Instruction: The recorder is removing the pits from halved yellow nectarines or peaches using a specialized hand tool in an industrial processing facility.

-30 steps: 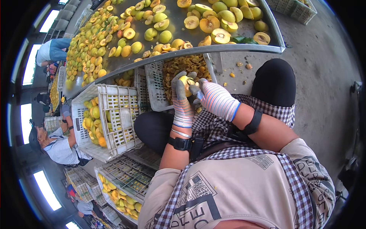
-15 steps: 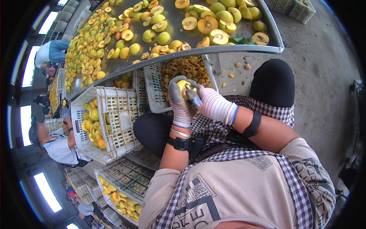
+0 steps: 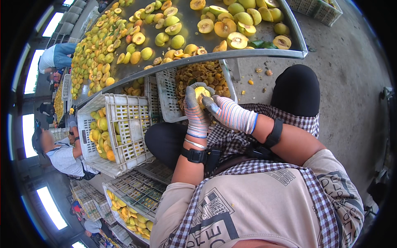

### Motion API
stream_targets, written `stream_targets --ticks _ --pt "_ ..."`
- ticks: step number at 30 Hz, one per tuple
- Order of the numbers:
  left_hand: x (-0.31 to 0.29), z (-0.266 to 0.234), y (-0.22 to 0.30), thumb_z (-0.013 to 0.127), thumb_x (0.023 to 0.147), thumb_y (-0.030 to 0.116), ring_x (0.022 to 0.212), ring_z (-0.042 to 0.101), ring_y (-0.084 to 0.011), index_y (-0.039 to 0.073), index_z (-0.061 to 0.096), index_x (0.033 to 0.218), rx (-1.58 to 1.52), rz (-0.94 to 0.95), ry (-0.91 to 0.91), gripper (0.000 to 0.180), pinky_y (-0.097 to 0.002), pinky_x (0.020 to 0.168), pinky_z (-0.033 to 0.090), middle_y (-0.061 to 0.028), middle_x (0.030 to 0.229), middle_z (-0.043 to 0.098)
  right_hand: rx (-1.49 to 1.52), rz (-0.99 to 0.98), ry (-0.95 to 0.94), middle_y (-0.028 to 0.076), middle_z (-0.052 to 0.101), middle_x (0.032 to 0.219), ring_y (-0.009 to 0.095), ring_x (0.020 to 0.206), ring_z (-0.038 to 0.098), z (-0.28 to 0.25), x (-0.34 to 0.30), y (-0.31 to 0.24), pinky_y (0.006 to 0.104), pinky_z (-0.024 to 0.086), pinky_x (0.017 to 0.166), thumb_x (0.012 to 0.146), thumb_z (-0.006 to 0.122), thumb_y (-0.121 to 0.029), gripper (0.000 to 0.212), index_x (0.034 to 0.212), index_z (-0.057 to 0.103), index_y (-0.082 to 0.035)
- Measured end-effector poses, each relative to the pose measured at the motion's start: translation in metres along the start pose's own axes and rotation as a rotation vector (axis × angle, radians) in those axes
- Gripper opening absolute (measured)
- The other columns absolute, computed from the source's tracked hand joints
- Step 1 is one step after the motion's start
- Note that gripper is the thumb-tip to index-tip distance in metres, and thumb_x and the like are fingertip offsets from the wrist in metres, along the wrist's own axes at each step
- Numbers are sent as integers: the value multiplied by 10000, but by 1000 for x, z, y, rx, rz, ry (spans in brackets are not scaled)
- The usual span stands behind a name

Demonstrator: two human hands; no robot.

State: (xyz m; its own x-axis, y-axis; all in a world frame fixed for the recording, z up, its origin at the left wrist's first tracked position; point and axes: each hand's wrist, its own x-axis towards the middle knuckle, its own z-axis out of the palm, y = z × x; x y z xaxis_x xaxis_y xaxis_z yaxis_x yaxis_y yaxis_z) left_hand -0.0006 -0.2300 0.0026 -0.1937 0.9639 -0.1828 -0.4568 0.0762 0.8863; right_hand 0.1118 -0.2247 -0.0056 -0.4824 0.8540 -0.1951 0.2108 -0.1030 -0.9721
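In the middle of the view I hold a yellow peach half [image 3: 201, 90] with its cut face up, over a crate. My left hand [image 3: 194, 108], in a striped glove with grey palm and fingers, is closed around it from the left and below. My right hand [image 3: 229, 110], gloved alike, presses closed fingertips to the cut face by the brownish pit hollow. Whatever those fingers grip is hidden. Beneath and beyond my hands stands a pale crate [image 3: 167, 101] holding many brownish-orange pit pieces and scraps [image 3: 202, 74].
A metal table [image 3: 173, 66] spreads ahead, heaped with whole and halved peaches [image 3: 237, 40]. At my left a tilted white crate [image 3: 130, 120] holds peaches; another crate [image 3: 138, 192] with yellow halves lies nearer. Scraps dot the concrete floor [image 3: 256, 87]. Another person [image 3: 68, 155] works at far left.
The peach half has turned slightly in my left hand, showing more of its cut face. My right fingertips have shifted a little lower on it.
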Motion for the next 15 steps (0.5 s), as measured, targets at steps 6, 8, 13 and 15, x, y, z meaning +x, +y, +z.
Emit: stream_targets --ticks 6,8,13,15 --pt "-4 13 19 436 892 539 757 591 -195 51 537 992 137 -1 36 509 -310 704 499 -103 837 618 456 400 -253 235 607 789 341 754 603 -32 -16 -55 375 486 700 928 426 -474 534 1011 555 38" --pt "0 10 12 452 883 545 755 600 -188 48 552 985 185 46 15 518 -313 703 505 -95 843 623 212 181 -132 232 610 782 350 745 607 -20 -7 -29 383 490 690 932 425 -459 521 1003 549 42" --pt "1 6 10 474 872 552 771 615 -176 44 579 999 208 -23 60 534 -320 729 513 -82 869 632 -387 16 -97 225 613 840 344 832 616 -23 -6 -37 374 497 703 943 463 -294 350 1046 529 34" --pt "2 5 11 468 874 552 777 618 -174 43 584 1009 246 -48 79 539 -319 739 512 -81 881 633 -463 -4 -83 223 619 852 343 841 618 -19 -2 -27 376 498 705 934 483 -269 322 1052 530 26"
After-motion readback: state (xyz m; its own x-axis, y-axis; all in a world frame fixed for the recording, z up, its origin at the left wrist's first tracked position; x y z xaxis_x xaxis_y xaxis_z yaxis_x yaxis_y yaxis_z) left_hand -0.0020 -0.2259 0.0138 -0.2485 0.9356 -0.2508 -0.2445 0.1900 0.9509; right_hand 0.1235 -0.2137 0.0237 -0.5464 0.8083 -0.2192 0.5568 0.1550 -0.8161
